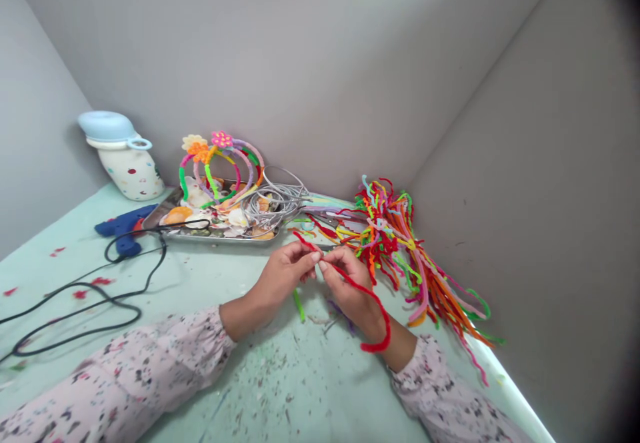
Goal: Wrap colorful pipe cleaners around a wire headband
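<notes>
A fuzzy red pipe cleaner (pixel 367 291) is pinched between the fingertips of both hands over the middle of the table. My left hand (pixel 279 278) grips it near one end, whose short tip sticks out up and to the left. Close beside it, my right hand (pixel 351 290) is closed on the same strand. The longer part runs over the right hand and curls at the wrist. Below the hands lie a short green pipe cleaner piece (pixel 299 306) and a purple bit (pixel 342 315). The fingertips partly hide the pinched stretch.
A metal tray (pixel 235 240) holds shells, coiled grey wire (pixel 280 203) and colourful flower-topped rings (pixel 220 170). To its left are a blue glue gun (pixel 127 226), its black cord (pixel 135 310) and a white bottle (pixel 131 170). Many pipe cleaners (pixel 400 243) are heaped at right, against the grey wall.
</notes>
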### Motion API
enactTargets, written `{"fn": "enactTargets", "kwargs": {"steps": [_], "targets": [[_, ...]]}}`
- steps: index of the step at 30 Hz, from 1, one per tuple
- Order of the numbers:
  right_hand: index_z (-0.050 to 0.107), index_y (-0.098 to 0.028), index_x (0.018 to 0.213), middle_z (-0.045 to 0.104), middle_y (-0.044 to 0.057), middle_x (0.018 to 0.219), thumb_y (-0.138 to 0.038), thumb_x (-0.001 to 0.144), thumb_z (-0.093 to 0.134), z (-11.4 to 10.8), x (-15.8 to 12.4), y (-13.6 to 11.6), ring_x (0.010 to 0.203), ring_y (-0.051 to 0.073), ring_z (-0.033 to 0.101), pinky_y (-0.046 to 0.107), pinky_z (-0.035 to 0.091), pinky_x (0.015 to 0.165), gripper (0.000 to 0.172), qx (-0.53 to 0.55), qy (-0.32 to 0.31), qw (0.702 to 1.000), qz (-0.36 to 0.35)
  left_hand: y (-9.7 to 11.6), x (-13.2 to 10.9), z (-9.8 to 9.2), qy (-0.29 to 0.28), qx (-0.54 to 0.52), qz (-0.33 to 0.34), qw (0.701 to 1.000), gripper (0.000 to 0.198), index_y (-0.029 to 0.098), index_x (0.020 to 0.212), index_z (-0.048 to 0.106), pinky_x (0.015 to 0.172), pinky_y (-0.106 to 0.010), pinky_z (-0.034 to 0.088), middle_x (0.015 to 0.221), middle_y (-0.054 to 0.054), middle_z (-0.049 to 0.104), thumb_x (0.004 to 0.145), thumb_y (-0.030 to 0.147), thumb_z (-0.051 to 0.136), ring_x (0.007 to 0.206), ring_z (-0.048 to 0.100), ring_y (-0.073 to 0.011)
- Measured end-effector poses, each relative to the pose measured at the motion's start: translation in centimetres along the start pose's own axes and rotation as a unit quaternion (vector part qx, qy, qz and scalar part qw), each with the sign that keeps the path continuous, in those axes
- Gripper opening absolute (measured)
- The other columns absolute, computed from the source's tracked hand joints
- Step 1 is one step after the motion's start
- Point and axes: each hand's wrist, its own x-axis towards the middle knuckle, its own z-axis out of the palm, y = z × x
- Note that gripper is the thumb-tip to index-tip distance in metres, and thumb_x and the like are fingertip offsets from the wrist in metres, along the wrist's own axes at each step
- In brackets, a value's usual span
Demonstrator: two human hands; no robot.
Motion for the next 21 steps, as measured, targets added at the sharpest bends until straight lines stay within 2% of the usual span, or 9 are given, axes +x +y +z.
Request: {"fn": "enactTargets", "kwargs": {"steps": [4,8,10,13,15,18,21], "targets": [[0.062,-0.02,0.091,0.067,0.003,0.089,-0.024,0.082,0.057,-1.4,1.7,1.0,0.082,0.016,0.062,0.03,0.049,0.076,0.011,-0.088,-0.018,0.995,-0.031,0.2,0.4,-0.2,0.021,-0.025,-0.005,0.999,0.021,0.013,0.08,0.06,0.054,-0.023,0.036,0.061,-0.001,0.061,0.08,0.035,0.061,0.054,0.05,-0.0104],[0.064,-0.018,0.102,0.068,0.007,0.1,-0.026,0.085,0.05,-4.8,4.3,3.7,0.091,0.021,0.062,0.037,0.049,0.083,0.023,-0.201,0.014,0.977,0.067,0.2,0.7,-0.2,0.023,-0.049,-0.024,0.998,0.019,0.014,0.079,0.058,0.05,-0.022,0.035,0.06,-0.001,0.061,0.081,0.033,0.059,0.051,0.051,-0.0096],[0.064,-0.014,0.107,0.065,0.013,0.107,-0.022,0.084,0.05,-6.7,5.1,4.9,0.099,0.024,0.06,0.04,0.047,0.09,0.028,-0.304,0.019,0.95,0.075,0.2,0.7,-0.1,0.026,-0.057,-0.027,0.998,0.019,0.015,0.076,0.056,0.049,-0.022,0.033,0.058,0.001,0.059,0.081,0.033,0.059,0.047,0.048,-0.0084],[0.061,-0.007,0.115,0.06,0.021,0.115,-0.016,0.083,0.048,-8.6,5.4,5.4,0.111,0.03,0.054,0.044,0.042,0.097,0.036,-0.442,0.032,0.895,0.049,0.1,0.7,0.0,0.015,-0.059,-0.03,0.998,0.019,0.016,0.072,0.053,0.049,-0.021,0.033,0.053,0.004,0.054,0.082,0.031,0.059,0.045,0.046,-0.0071],[0.062,-0.008,0.115,0.062,0.019,0.113,-0.015,0.083,0.049,-9.0,5.2,5.1,0.109,0.029,0.055,0.042,0.043,0.096,0.036,-0.464,-0.027,0.884,0.042,0.0,0.6,0.0,0.002,-0.059,-0.035,0.998,0.019,0.016,0.073,0.053,0.05,-0.02,0.033,0.055,0.004,0.053,0.081,0.032,0.06,0.046,0.046,-0.0066],[0.061,-0.014,0.119,0.062,0.015,0.113,-0.01,0.08,0.049,-8.5,4.7,4.6,0.105,0.026,0.056,0.039,0.044,0.093,0.041,-0.458,-0.139,0.878,0.003,0.0,0.6,-0.1,-0.007,-0.062,-0.042,0.997,0.019,0.014,0.08,0.057,0.05,-0.02,0.034,0.072,0.0,0.062,0.08,0.032,0.063,0.05,0.049,-0.0056],[0.061,-0.019,0.119,0.062,0.012,0.111,-0.006,0.077,0.05,-7.6,4.3,4.6,0.107,0.026,0.053,0.038,0.042,0.093,0.046,-0.471,-0.177,0.863,-0.039,0.1,0.6,-0.1,-0.008,-0.063,-0.046,0.997,0.02,0.013,0.083,0.06,0.051,-0.02,0.035,0.079,-0.003,0.065,0.079,0.033,0.064,0.054,0.053,-0.0065]]}}
